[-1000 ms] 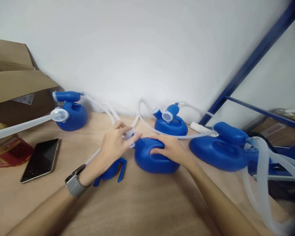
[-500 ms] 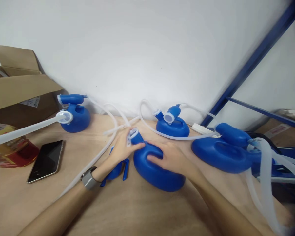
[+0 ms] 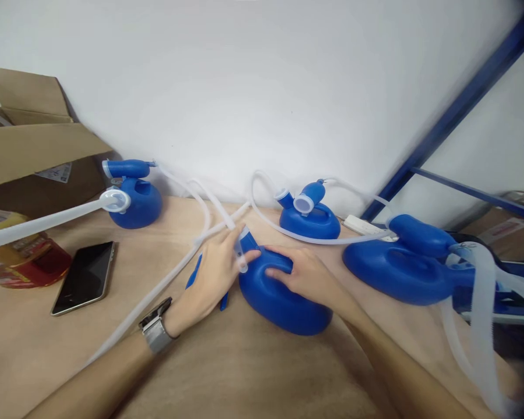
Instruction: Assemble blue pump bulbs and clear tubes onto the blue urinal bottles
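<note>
A blue plastic urinal bottle (image 3: 283, 309) lies on its side on the wooden table (image 3: 192, 378), its neck pointing away to the left. My right hand (image 3: 311, 272) is closed round its handle, thumb in the handle opening. At the neck, my left hand (image 3: 216, 269) grips around the white collar, its thumb by a translucent holed strap (image 3: 241, 262) that hangs down the near side. The far fingers of that hand are hidden. Partly covered by my left hand and wrist, another blue plastic part (image 3: 194, 272) rests on the table.
Other blue urinal bottles with hoses stand at the back left (image 3: 136, 203), back middle (image 3: 310, 221) and right (image 3: 393, 270). A white hose (image 3: 157, 288) crosses the table. On the left are a phone (image 3: 85, 279), a red-and-yellow jar (image 3: 39, 256) and a cardboard box (image 3: 43, 142).
My left hand has turned over the neck, and the translucent strap has swung from the neck's left side to its near side. My right hand keeps its hold. The view has shifted slightly.
</note>
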`<control>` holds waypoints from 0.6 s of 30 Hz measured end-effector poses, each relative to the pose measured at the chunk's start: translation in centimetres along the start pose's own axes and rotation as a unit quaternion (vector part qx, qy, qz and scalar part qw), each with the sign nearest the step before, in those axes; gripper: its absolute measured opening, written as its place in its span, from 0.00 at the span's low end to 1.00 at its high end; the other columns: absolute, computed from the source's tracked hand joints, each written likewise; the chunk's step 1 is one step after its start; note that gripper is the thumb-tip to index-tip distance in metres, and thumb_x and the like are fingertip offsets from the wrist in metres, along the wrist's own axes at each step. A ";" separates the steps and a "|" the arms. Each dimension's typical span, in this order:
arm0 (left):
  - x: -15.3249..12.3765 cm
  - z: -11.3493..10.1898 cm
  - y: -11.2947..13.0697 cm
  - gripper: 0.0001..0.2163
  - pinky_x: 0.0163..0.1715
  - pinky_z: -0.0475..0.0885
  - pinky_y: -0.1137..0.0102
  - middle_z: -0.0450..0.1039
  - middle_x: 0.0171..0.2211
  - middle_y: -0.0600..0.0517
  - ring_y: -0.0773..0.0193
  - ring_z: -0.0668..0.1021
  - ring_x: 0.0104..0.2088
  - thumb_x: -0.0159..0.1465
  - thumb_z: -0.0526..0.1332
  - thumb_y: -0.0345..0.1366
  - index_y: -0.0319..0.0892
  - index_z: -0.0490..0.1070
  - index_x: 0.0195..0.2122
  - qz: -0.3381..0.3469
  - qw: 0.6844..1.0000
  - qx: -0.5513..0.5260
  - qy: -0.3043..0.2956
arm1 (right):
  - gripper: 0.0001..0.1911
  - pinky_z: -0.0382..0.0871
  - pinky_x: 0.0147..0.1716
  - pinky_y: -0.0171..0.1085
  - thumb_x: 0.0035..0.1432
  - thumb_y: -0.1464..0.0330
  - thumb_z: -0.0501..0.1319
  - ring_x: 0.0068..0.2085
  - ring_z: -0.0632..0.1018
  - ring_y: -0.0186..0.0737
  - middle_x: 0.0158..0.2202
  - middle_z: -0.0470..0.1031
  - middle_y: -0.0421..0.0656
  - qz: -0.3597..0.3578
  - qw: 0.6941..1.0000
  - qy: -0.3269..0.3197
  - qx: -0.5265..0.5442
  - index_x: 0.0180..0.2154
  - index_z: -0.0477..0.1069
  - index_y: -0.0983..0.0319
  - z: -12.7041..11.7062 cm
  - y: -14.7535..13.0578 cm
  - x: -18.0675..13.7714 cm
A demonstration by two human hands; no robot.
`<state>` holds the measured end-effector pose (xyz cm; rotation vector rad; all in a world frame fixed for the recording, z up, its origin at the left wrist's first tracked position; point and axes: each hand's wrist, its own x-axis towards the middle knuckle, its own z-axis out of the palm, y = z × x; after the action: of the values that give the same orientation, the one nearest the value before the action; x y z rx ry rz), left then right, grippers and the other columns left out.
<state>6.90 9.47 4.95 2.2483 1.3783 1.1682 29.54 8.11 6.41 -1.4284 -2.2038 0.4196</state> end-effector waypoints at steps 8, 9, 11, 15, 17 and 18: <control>0.4 0.5 0.5 0.26 0.38 0.72 0.61 0.79 0.39 0.45 0.52 0.80 0.35 0.69 0.65 0.50 0.48 0.70 0.65 0.006 0.997 0.082 -0.005 | 0.25 0.78 0.58 0.59 0.64 0.62 0.68 0.58 0.82 0.60 0.59 0.81 0.47 0.015 0.999 0.024 -0.018 0.62 0.76 0.56 0.4 -0.7 -0.8; 0.5 0.5 0.2 0.26 0.40 0.74 0.61 0.79 0.40 0.45 0.51 0.80 0.36 0.69 0.66 0.51 0.48 0.70 0.65 0.007 0.997 0.074 -0.010 | 0.25 0.78 0.58 0.59 0.64 0.61 0.68 0.58 0.82 0.60 0.59 0.81 0.47 0.015 0.999 0.022 -0.021 0.62 0.76 0.56 0.4 -0.7 -0.8; 1.1 0.2 -0.7 0.30 0.45 0.76 0.59 0.80 0.44 0.44 0.50 0.82 0.42 0.67 0.68 0.53 0.49 0.69 0.67 0.008 0.999 0.034 -0.029 | 0.26 0.77 0.59 0.59 0.64 0.60 0.67 0.59 0.82 0.61 0.60 0.80 0.48 0.016 0.999 0.021 -0.029 0.62 0.76 0.57 0.1 -0.8 -0.8; 2.5 -1.0 -3.4 0.44 0.66 0.68 0.50 0.68 0.68 0.42 0.42 0.71 0.68 0.58 0.74 0.55 0.54 0.61 0.73 0.034 0.979 -0.124 -0.156 | 0.28 0.76 0.60 0.59 0.63 0.56 0.68 0.59 0.81 0.61 0.59 0.81 0.48 0.022 0.999 0.009 -0.028 0.61 0.76 0.57 -0.5 -0.7 -0.6; 3.0 -1.8 -4.6 0.49 0.71 0.62 0.47 0.58 0.75 0.44 0.40 0.59 0.75 0.54 0.75 0.58 0.55 0.58 0.75 0.037 0.949 -0.208 -0.234 | 0.27 0.75 0.61 0.59 0.63 0.54 0.68 0.60 0.81 0.61 0.59 0.81 0.47 0.024 1.000 -0.002 -0.019 0.61 0.76 0.55 -0.7 -0.6 -0.6; 3.2 -2.1 -5.0 0.50 0.71 0.61 0.46 0.54 0.76 0.44 0.39 0.55 0.76 0.53 0.76 0.59 0.55 0.58 0.75 0.034 0.934 -0.244 -0.260 | 0.28 0.74 0.61 0.59 0.62 0.53 0.68 0.60 0.81 0.61 0.60 0.81 0.47 0.025 1.000 -0.007 -0.014 0.61 0.76 0.55 -0.7 -0.5 -0.5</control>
<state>2.94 14.32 5.00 2.0350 0.7153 0.7376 29.71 7.41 7.15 -1.5020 -2.1967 0.4192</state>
